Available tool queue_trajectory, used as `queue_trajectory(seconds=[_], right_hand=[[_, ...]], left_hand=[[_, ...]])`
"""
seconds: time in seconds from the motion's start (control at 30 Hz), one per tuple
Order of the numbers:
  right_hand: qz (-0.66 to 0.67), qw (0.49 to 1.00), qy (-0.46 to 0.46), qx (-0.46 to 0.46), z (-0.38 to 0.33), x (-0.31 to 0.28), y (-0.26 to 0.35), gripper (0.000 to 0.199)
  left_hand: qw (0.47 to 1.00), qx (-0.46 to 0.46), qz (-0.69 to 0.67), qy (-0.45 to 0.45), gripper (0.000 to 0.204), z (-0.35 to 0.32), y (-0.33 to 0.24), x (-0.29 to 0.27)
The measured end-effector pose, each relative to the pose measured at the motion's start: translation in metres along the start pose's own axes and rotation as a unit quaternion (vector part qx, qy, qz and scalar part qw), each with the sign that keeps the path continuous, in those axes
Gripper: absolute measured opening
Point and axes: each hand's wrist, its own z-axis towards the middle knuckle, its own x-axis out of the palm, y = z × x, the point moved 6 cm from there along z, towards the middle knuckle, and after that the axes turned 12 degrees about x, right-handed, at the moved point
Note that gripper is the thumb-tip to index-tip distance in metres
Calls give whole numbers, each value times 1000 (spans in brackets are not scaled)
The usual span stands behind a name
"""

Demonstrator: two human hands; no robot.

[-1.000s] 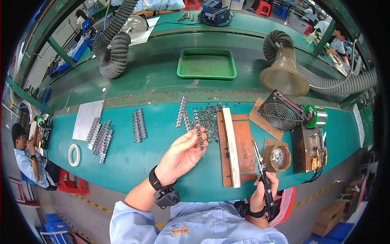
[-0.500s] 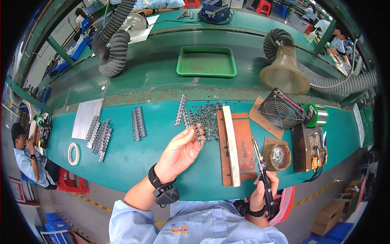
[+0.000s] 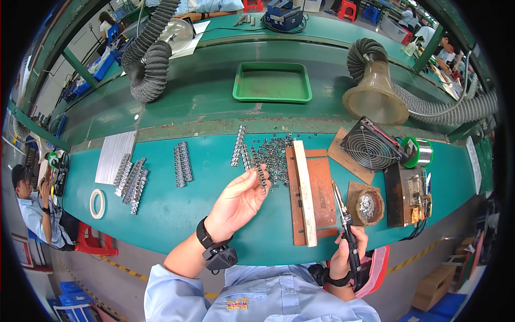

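Pinched between thumb and fingers of my left hand point(image 3: 236, 198) is a narrow strip of small metal parts point(image 3: 261, 176), held upright near a heap of loose small metal parts point(image 3: 274, 155). My right hand point(image 3: 347, 252) is closed around the black handle of a soldering iron point(image 3: 346, 217), its tip pointing up and away from me. Between the two hands lies a brown board point(image 3: 323, 193) with a long pale bar point(image 3: 304, 193) across it. Right of the iron's tip stands a round pot point(image 3: 368, 206) with shiny silvery contents.
More strips point(image 3: 131, 182) lie at left beside a white tape ring point(image 3: 97, 204) and grey slats point(image 3: 116, 155). A fan point(image 3: 370, 145), solder spool point(image 3: 421, 153) and iron station point(image 3: 401, 196) crowd the right. Behind are a green tray point(image 3: 272, 99) and an extraction funnel point(image 3: 375, 96).
My hands, the strip and the soldering iron look unmoved. At the far left, a seated person's head and arms have shifted slightly.
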Motion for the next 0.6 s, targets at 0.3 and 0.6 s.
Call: queue_trajectory(seconds=[0.3, 0.6], right_hand=[[1, 1000, 7, -1, 0, 1, -1, 32], [21, 1000, 3, -7, -2, -3, -2, 33]], left_hand=[[998, 15, 61, 9, 22, 0, -4, 1], [695, 260, 669, -40, 21, -1, -120, -5]])
